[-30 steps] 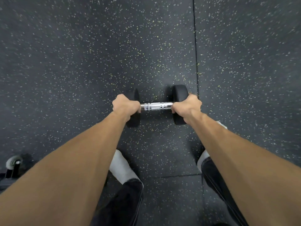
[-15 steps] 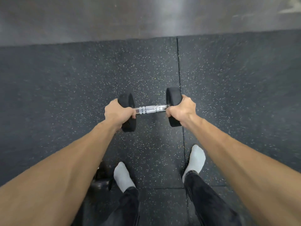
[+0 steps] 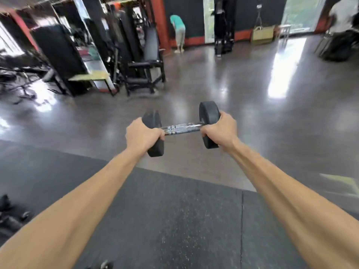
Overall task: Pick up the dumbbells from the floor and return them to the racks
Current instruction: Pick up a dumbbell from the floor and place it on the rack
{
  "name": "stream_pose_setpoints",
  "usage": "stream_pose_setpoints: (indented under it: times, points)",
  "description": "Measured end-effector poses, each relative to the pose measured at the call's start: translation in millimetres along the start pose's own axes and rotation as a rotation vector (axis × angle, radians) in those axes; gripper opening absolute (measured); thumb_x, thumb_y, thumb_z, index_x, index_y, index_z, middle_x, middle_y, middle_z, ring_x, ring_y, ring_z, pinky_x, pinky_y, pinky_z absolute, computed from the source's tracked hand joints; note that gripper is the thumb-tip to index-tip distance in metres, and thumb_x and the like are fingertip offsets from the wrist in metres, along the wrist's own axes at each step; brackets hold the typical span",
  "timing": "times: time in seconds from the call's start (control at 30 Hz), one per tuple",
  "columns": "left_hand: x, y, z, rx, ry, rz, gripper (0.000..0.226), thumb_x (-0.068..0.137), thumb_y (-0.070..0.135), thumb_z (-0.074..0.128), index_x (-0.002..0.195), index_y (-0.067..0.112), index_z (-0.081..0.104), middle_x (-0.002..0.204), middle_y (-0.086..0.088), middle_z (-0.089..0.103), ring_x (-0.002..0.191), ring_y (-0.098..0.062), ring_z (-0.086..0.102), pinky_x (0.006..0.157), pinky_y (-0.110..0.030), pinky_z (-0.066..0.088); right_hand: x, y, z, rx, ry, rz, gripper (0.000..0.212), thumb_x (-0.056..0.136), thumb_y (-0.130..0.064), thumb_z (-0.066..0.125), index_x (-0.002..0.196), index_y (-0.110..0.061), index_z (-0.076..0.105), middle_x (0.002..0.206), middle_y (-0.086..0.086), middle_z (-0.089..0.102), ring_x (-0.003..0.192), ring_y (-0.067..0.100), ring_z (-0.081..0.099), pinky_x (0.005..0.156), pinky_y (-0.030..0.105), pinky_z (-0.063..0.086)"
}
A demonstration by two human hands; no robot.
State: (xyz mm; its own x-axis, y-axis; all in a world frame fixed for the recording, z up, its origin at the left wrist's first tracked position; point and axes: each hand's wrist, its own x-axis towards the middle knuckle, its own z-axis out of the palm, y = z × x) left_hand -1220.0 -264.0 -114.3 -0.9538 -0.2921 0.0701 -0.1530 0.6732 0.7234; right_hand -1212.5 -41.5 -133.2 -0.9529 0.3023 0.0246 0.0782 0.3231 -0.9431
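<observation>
While both arms reach forward, the scene reads as follows, every place given relative to the dumbbell.

Dumbbell (image 3: 182, 129): held in the air, clear of the floor, chrome handle nearly level with its right end slightly higher, black heads at both ends.

Left hand (image 3: 142, 135): at the dumbbell's left end, fingers curled round the handle just inside the left head, pressed together.

Right hand (image 3: 220, 131): at the dumbbell's right end, fingers wrapped over the head and the handle's end, close together; fingertips are hidden.

Rubber mat (image 3: 174, 220): below and nearer than the dumbbell, dark and speckled.

Polished floor (image 3: 242, 90): beneath and beyond the dumbbell, glossy with window glare.

Bench machine (image 3: 145, 72): well beyond the dumbbell, to its upper left.

Bending person (image 3: 178, 32): far beyond the dumbbell, by the back wall.

Floor equipment (image 3: 9, 216): far left and below the dumbbell; too blurred to identify.
</observation>
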Motion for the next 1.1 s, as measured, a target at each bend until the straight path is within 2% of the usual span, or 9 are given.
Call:
stream_pose_setpoints:
  times: [0.2,0.27,0.37,0.53,0.63,0.7,0.83,0.97,1.1]
  points:
    - [-55.2,110.6,-215.3,0.006,0.422,0.133,0.048,0.05,0.032,0.084,0.089,0.009,0.071,0.086,-0.003,0.072,0.082,-0.021,0.069,0.055,-0.029,0.048,-41.0,-214.9,-26.5,0.16,-0.043,-0.424,0.031,0.061,-0.005,0.073,0.091,-0.001,0.068,0.074,-0.001,0.064,0.065,0.015,0.05,0.057,0.035,0.051]
    - [-87.1,132.0,-277.5,0.013,0.568,0.169,0.041,0.052,0.027,0.085,0.087,0.01,0.071,0.085,-0.002,0.072,0.08,-0.021,0.067,0.056,-0.028,0.048,-65.5,-273.2,-24.2,0.244,-0.088,-0.541,0.03,0.062,-0.004,0.073,0.091,0.0,0.068,0.073,-0.004,0.062,0.061,0.01,0.047,0.056,0.029,0.052]
    - [-145.0,146.3,-358.3,0.107,0.804,0.165,0.035,0.056,0.026,0.084,0.087,0.013,0.072,0.078,0.003,0.067,0.079,-0.02,0.064,0.055,-0.026,0.045,-112.9,-341.1,-6.6,0.387,-0.204,-0.668,0.027,0.065,-0.006,0.075,0.091,-0.011,0.069,0.072,-0.012,0.065,0.057,-0.001,0.052,0.053,0.014,0.045]
    - [-243.7,126.9,-462.8,0.302,1.141,0.072,0.029,0.063,0.032,0.083,0.08,0.019,0.062,0.067,0.01,0.055,0.064,-0.015,0.057,0.05,-0.015,0.036,-209.7,-415.3,45.4,0.587,-0.446,-0.805,0.026,0.064,-0.009,0.075,0.088,-0.013,0.066,0.082,0.002,0.073,0.065,0.01,0.06,0.055,0.023,0.053]
    - [-299.2,115.1,-513.6,0.422,1.304,0.019,0.034,0.055,0.038,0.08,0.076,0.015,0.066,0.074,-0.001,0.064,0.08,-0.031,0.063,0.064,-0.031,0.047,-271.6,-453.1,77.2,0.682,-0.592,-0.832,0.028,0.061,-0.009,0.075,0.087,-0.009,0.065,0.079,0.002,0.07,0.064,0.016,0.059,0.056,0.028,0.051]
    - [-330.6,112.5,-542.6,0.494,1.38,-0.037,0.041,0.053,0.04,0.081,0.082,0.013,0.07,0.082,-0.004,0.067,0.083,-0.032,0.061,0.069,-0.034,0.046,-310.3,-474.3,95.5,0.759,-0.701,-0.825,0.026,0.06,-0.006,0.075,0.083,-0.008,0.063,0.072,-0.001,0.063,0.06,0.014,0.053,0.053,0.029,0.046]
    - [-390.2,97.1,-592.1,0.62,1.502,-0.14,0.032,0.058,0.033,0.085,0.069,0.02,0.058,0.074,0.002,0.06,0.08,-0.03,0.057,0.069,-0.031,0.04,-386.6,-510.0,134.9,0.852,-0.864,-0.854,0.024,0.059,-0.004,0.075,0.075,-0.014,0.061,0.064,-0.007,0.059,0.056,0.011,0.048,0.051,0.025,0.043]
    - [-439.8,74.4,-637.6,0.676,1.643,-0.218,0.036,0.053,0.037,0.082,0.078,0.017,0.068,0.083,-0.003,0.07,0.081,-0.029,0.064,0.068,-0.033,0.05,-460.0,-544.8,169.2,0.92,-0.975,-0.879,0.027,0.057,-0.008,0.074,0.082,-0.011,0.065,0.069,-0.002,0.063,0.059,0.014,0.052,0.05,0.025,0.045]
    - [-479.3,48.7,-663.9,0.744,1.743,-0.321,0.034,0.057,0.03,0.085,0.081,0.011,0.071,0.078,-0.001,0.066,0.076,-0.024,0.062,0.059,-0.028,0.044,-522.7,-563.7,201.7,0.959,-1.136,-0.938,0.024,0.064,-0.004,0.073,0.086,-0.005,0.062,0.069,-0.005,0.055,0.059,0.012,0.049,0.046,0.015,0.039]
